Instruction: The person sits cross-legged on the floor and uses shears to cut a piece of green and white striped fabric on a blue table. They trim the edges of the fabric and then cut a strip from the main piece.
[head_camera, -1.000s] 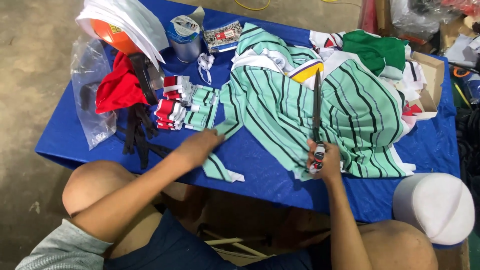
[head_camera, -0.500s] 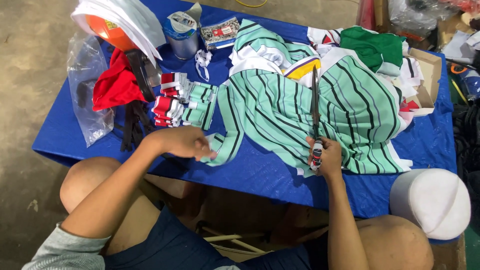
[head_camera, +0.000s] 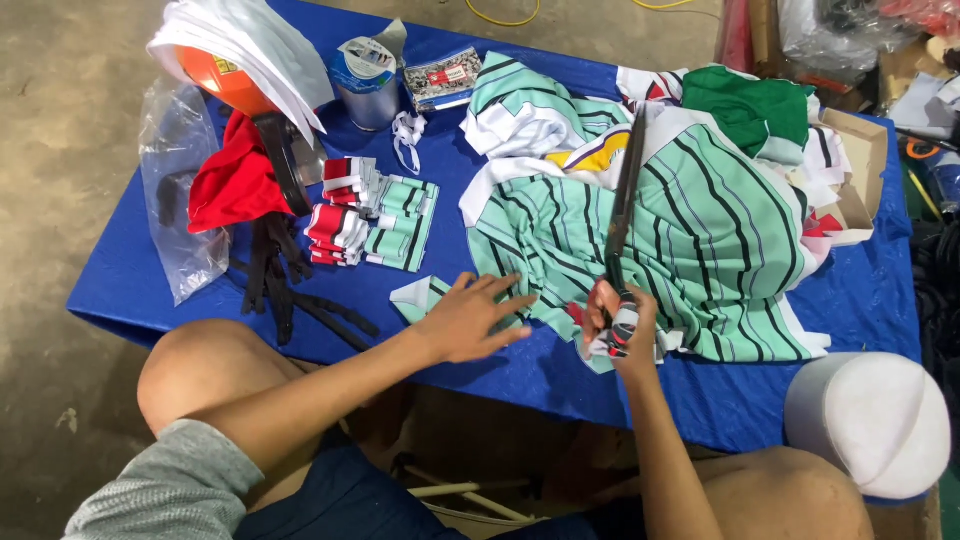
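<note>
Striped green cloth (head_camera: 690, 230) lies spread over the right half of the blue table (head_camera: 150, 280), and my left hand (head_camera: 470, 318) has just come back onto it — half a second ago it was off to the left by the stack of cut striped pieces (head_camera: 375, 212). Now it lies flat, fingers spread, pressing down the cloth's near-left corner beside a small loose offcut (head_camera: 415, 296). I judge that this steadies the fabric for the blades. My right hand (head_camera: 618, 322) has not shifted: its grip is wrapped shut round the tape-bound handles of the long scissors (head_camera: 625, 195), near the table's front edge — blades pointing away across the cloth. Whether they are parted, I cannot tell.
</note>
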